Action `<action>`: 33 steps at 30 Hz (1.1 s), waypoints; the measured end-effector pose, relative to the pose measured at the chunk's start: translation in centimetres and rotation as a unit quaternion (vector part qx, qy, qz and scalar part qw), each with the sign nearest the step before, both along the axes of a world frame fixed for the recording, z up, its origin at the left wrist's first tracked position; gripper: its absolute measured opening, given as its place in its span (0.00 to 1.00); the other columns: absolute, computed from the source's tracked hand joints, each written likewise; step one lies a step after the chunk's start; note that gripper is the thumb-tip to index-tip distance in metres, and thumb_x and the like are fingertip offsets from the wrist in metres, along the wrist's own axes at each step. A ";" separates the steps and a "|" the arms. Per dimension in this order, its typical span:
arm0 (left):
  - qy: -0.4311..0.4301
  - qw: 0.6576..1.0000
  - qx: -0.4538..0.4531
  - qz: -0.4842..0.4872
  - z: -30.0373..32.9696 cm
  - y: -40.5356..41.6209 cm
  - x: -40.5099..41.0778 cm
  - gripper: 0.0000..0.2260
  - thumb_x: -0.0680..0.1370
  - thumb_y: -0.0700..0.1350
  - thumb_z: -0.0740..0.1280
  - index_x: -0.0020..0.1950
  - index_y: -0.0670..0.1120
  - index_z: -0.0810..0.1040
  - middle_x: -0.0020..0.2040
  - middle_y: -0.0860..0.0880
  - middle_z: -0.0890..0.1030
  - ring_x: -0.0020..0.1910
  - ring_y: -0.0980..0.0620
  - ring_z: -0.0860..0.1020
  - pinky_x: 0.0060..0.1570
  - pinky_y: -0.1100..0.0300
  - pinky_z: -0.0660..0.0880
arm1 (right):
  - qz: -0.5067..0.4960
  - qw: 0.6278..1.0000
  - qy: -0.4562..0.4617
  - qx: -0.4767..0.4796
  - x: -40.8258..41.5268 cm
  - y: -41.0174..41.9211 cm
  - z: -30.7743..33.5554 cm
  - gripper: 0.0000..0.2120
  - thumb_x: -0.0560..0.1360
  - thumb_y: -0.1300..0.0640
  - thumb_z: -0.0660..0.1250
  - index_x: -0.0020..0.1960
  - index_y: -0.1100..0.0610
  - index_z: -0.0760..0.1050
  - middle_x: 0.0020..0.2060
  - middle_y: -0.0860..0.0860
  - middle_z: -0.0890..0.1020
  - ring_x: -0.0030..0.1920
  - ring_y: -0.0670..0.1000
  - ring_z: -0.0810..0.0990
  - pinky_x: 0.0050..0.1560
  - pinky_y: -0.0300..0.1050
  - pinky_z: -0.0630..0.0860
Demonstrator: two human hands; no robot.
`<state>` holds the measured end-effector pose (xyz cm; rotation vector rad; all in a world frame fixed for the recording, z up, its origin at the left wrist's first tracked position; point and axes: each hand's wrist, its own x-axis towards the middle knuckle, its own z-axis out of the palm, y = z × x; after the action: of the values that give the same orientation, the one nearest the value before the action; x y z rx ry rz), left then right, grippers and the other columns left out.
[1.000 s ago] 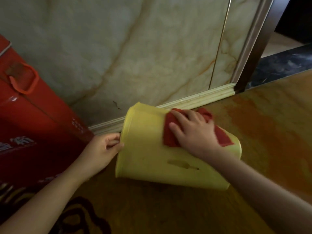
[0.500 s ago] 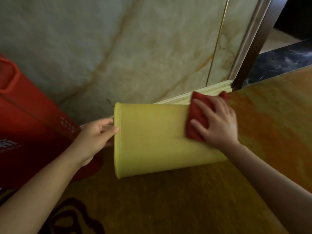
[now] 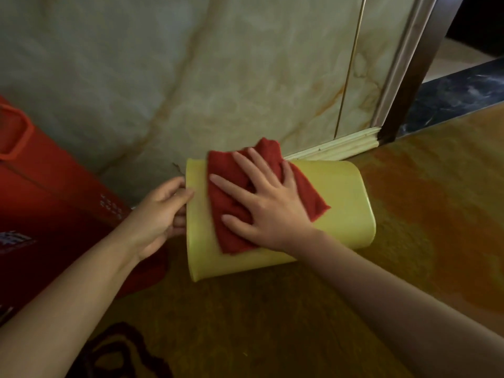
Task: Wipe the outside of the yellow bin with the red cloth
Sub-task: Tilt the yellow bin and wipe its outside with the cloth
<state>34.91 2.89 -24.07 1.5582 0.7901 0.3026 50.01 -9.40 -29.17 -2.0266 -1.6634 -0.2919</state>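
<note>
The yellow bin (image 3: 343, 203) lies on its side on the floor, its open rim facing left. My left hand (image 3: 158, 216) grips that rim, thumb outside and fingers curled over the edge. The red cloth (image 3: 226, 214) is spread over the bin's upper side near the rim. My right hand (image 3: 261, 205) lies flat on the cloth with fingers spread, pressing it against the bin. The bin's inside is hidden from view.
A large red box (image 3: 54, 203) with an orange handle stands at the left, close behind my left hand. A marble wall (image 3: 218, 77) with a pale skirting board (image 3: 341, 144) runs just behind the bin. A dark door frame (image 3: 409, 85) stands at the right.
My right hand has slid the red cloth from the bin's closed end leftward to the rim end and now lies flatter. My left hand keeps hold of the rim.
</note>
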 end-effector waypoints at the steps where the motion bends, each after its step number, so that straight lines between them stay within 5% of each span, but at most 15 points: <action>1: 0.005 1.000 -0.008 0.016 -0.2 0.2 -0.4 0.09 0.80 0.44 0.56 0.45 0.50 0.74 0.29 0.49 0.78 0.24 0.57 0.78 0.23 0.66 0.74 | -0.013 1.000 0.001 -0.020 1.7 -1.3 -1.0 0.28 0.72 0.34 0.54 0.71 0.36 0.58 0.76 0.51 0.58 0.76 0.53 0.50 0.69 0.70 0.52; 4: 0.007 0.996 -0.039 0.075 -0.5 0.3 -0.2 0.08 0.80 0.42 0.55 0.53 0.45 0.73 0.26 0.51 0.80 0.23 0.58 0.78 0.22 0.67 0.74 | -0.132 0.986 0.078 -0.068 7.7 -4.2 -2.7 0.28 0.72 0.34 0.50 0.71 0.36 0.58 0.75 0.51 0.59 0.76 0.52 0.51 0.70 0.66 0.53; 7: -0.041 0.995 -0.086 0.034 0.4 -0.6 -0.6 0.10 0.77 0.44 0.61 0.57 0.44 0.73 0.34 0.50 0.86 0.33 0.56 0.83 0.30 0.65 0.78 | -0.219 0.958 0.178 -0.056 11.4 -4.3 -2.8 0.28 0.72 0.35 0.49 0.70 0.39 0.62 0.73 0.52 0.62 0.74 0.53 0.56 0.70 0.66 0.56; 10: 0.045 0.997 0.021 -0.055 0.1 -2.7 -2.5 0.24 0.71 0.44 0.70 0.66 0.51 0.69 0.49 0.51 0.86 0.48 0.53 0.83 0.45 0.60 0.79 | -0.247 0.949 0.191 -0.040 11.2 -3.7 -3.2 0.30 0.71 0.33 0.47 0.70 0.39 0.62 0.74 0.52 0.61 0.74 0.54 0.55 0.70 0.65 0.55; 12: 0.066 0.994 0.087 -0.029 -1.3 -3.8 -3.7 0.28 0.73 0.39 0.68 0.71 0.52 0.65 0.50 0.54 0.85 0.49 0.54 0.83 0.51 0.58 0.76 | -0.257 0.950 0.170 -0.043 9.8 -3.4 -3.3 0.31 0.70 0.32 0.46 0.70 0.39 0.61 0.74 0.52 0.60 0.75 0.54 0.53 0.70 0.65 0.53; 17: 0.038 0.994 0.093 0.044 -3.4 -4.2 -5.0 0.27 0.75 0.36 0.63 0.72 0.47 0.61 0.42 0.57 0.86 0.43 0.59 0.83 0.38 0.71 0.75 | -0.187 0.975 0.118 -0.037 2.9 -1.8 -1.6 0.28 0.71 0.34 0.51 0.70 0.40 0.63 0.75 0.54 0.59 0.75 0.55 0.52 0.70 0.66 0.49; 21: 0.006 0.996 0.082 0.032 -3.2 -4.3 -4.6 0.22 0.76 0.41 0.62 0.69 0.54 0.66 0.44 0.56 0.86 0.44 0.59 0.83 0.39 0.71 0.75 | 0.008 0.999 0.028 -0.015 -4.1 1.1 -0.7 0.29 0.70 0.34 0.55 0.69 0.41 0.64 0.73 0.54 0.65 0.74 0.57 0.58 0.67 0.71 0.50; 24: 0.012 0.996 0.079 0.032 -3.0 -3.8 -4.5 0.19 0.77 0.41 0.60 0.65 0.59 0.68 0.47 0.56 0.86 0.47 0.57 0.83 0.42 0.68 0.77 | 0.054 0.997 -0.020 -0.043 -3.2 3.0 -0.1 0.32 0.69 0.30 0.54 0.70 0.39 0.61 0.73 0.54 0.65 0.74 0.58 0.58 0.66 0.76 0.50; 28: 0.056 0.987 0.122 0.083 -3.3 -2.5 -4.0 0.22 0.77 0.42 0.61 0.72 0.51 0.63 0.48 0.52 0.85 0.49 0.54 0.82 0.51 0.55 0.77 | 0.010 0.998 -0.026 -0.055 3.7 1.3 -1.7 0.33 0.69 0.28 0.53 0.69 0.42 0.65 0.68 0.54 0.71 0.70 0.57 0.65 0.66 0.62 0.60; 33: -0.001 0.990 0.127 0.066 -2.1 -1.6 -1.3 0.14 0.77 0.38 0.60 0.58 0.54 0.74 0.40 0.56 0.86 0.41 0.59 0.83 0.39 0.68 0.77 | -0.147 0.986 0.075 0.005 10.5 -1.0 -2.5 0.29 0.72 0.36 0.52 0.65 0.50 0.72 0.60 0.58 0.75 0.63 0.59 0.71 0.64 0.60 0.64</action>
<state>33.57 1.32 -26.21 1.7456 0.8808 0.5182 60.52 -10.41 -31.62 -2.2263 -1.2707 -0.2418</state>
